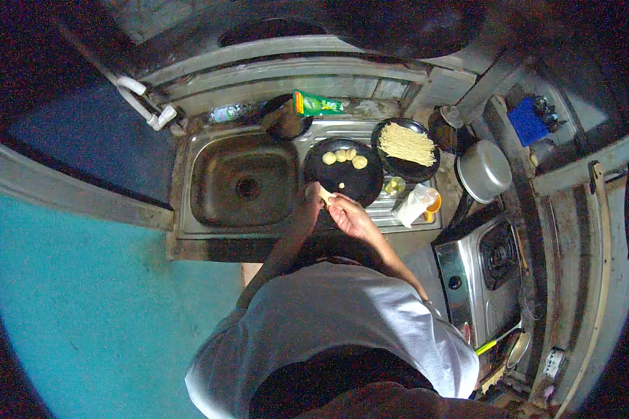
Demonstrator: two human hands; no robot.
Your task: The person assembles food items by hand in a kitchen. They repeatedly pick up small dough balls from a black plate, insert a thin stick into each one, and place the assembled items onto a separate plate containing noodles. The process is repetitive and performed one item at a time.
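My left hand (pixel 314 194) and my right hand (pixel 351 215) meet over the near edge of a round black plate (pixel 321 174). Between their fingers is a small pale piece of dough (pixel 326 197), pinched from both sides. Several rounded dough balls (pixel 341 156) lie toward the far side of that plate, and a tiny dough bit (pixel 342 186) sits nearer to me. To the right, a second dark plate (pixel 386 161) carries a pile of pale noodle-like strips (pixel 407 143).
A steel sink basin (pixel 248 181) is on the left. A small glass (pixel 395 186), a white bag (pixel 415 204) and an orange cup (pixel 434 203) stand right of the plate. Beyond are a green packet (pixel 318 105), a metal pot (pixel 483 172) and a gas stove (pixel 482 269).
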